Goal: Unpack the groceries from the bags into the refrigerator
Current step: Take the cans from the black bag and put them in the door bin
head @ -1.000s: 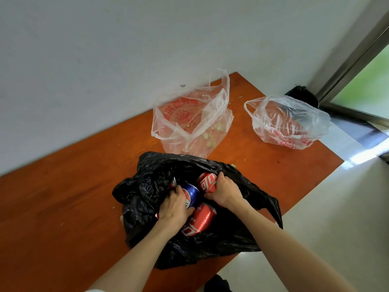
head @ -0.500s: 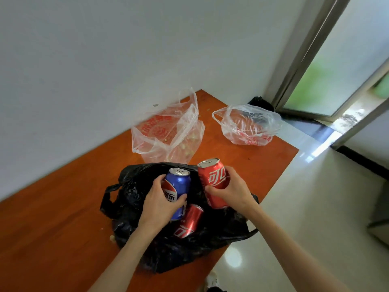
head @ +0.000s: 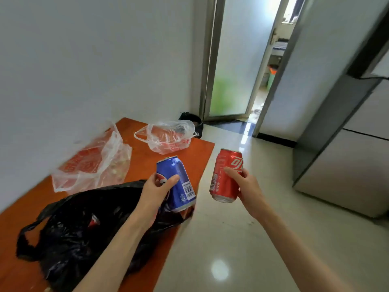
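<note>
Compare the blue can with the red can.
The blue can is in the left hand, over the table edge; the red can is in the right hand, over the floor. The blue can tilts more than the red can. Both are lifted, tops up.
</note>
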Demonstrator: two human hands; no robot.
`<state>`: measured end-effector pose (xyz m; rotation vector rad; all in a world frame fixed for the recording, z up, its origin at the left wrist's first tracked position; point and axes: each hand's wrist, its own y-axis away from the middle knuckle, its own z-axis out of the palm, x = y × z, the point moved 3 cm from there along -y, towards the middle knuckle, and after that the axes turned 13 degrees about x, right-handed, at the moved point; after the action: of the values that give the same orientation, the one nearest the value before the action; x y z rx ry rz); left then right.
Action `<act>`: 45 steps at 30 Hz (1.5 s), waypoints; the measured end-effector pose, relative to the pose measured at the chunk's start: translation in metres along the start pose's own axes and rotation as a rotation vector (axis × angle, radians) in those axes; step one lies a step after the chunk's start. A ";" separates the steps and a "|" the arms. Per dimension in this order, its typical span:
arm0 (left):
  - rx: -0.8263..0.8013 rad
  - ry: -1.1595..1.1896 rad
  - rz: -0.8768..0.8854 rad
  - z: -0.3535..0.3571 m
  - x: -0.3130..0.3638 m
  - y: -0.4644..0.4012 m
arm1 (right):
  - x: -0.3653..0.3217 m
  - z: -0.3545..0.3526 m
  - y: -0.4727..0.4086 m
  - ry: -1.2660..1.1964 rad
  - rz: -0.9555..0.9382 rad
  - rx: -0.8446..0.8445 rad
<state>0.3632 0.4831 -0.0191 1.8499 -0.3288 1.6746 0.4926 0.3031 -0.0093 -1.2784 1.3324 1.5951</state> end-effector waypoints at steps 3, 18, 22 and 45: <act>-0.147 0.121 -0.084 0.061 0.006 0.024 | -0.008 -0.068 -0.002 -0.121 0.020 0.062; -0.502 0.201 -0.159 0.387 0.029 0.161 | -0.074 -0.408 -0.017 -0.395 -0.082 0.399; -0.593 0.180 -0.140 0.461 0.037 0.172 | -0.088 -0.468 -0.036 -0.382 -0.132 0.465; -0.540 0.183 0.262 0.846 0.180 0.071 | -0.262 -0.673 -0.337 -0.811 0.030 0.319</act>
<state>1.0386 -0.0303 0.1655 1.2871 -0.8792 1.6935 1.0479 -0.2463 0.1498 -0.3373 1.0097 1.5791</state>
